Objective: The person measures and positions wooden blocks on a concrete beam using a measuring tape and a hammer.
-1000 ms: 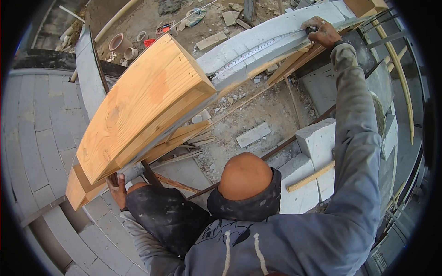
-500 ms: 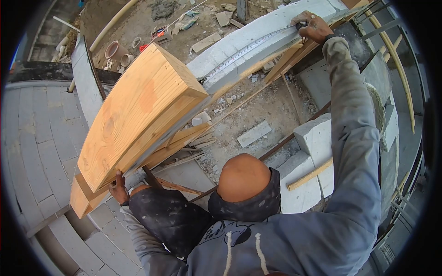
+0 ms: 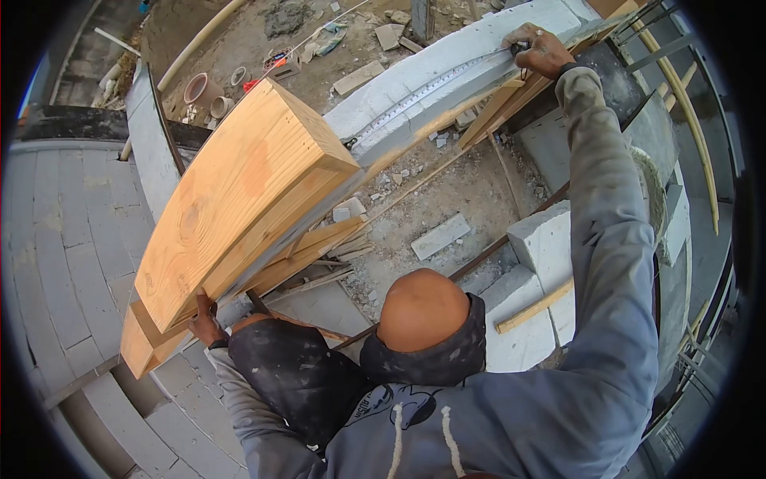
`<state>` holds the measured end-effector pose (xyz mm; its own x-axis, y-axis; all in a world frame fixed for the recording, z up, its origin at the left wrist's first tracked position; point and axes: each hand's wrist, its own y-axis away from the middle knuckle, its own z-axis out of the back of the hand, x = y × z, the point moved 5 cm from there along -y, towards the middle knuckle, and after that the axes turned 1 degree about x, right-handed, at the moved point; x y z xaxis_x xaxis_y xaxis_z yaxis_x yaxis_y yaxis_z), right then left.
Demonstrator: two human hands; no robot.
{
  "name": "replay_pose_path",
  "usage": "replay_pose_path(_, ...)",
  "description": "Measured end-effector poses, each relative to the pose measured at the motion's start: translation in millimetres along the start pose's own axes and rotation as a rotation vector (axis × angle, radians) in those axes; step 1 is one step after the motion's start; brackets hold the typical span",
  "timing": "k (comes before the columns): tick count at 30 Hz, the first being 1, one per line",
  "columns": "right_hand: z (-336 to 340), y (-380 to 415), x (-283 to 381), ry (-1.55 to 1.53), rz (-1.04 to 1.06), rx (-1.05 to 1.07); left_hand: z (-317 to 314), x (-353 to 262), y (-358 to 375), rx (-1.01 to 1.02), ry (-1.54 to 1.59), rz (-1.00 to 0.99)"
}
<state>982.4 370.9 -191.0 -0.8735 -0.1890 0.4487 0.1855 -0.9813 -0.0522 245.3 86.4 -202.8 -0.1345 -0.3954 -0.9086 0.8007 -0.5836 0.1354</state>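
A white tape measure blade [image 3: 431,86] lies stretched along the top of a pale block wall [image 3: 479,36], its hooked end beside the near end of a large wooden box-like frame [image 3: 239,188]. At the far end of the blade, my right hand [image 3: 539,49] is closed around the tape measure, whose dark case is mostly hidden by the fingers. My left hand [image 3: 206,322] rests at the lower edge of the wooden frame, thumb up against the wood; its other fingers are partly hidden. The frame sits on the wall, nearer to me on the left.
Beneath the wall is a rubble-strewn floor with a loose block [image 3: 441,236]. White blocks [image 3: 519,319] with a wood strip [image 3: 536,306] stand by my knee. Grey block paving [image 3: 72,239] lies left. Pots [image 3: 201,89] and a bamboo pole [image 3: 690,132] are farther out.
Almost nothing differs. My right hand has shifted slightly at the tape's far end, and my left hand's thumb has moved slightly up along the frame's edge.
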Motion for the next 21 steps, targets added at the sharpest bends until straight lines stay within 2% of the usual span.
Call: replay_pose_path(21,3,2,8,-0.012,-0.066,0.021,0,2,-2,-0.021,0.054,-0.048)
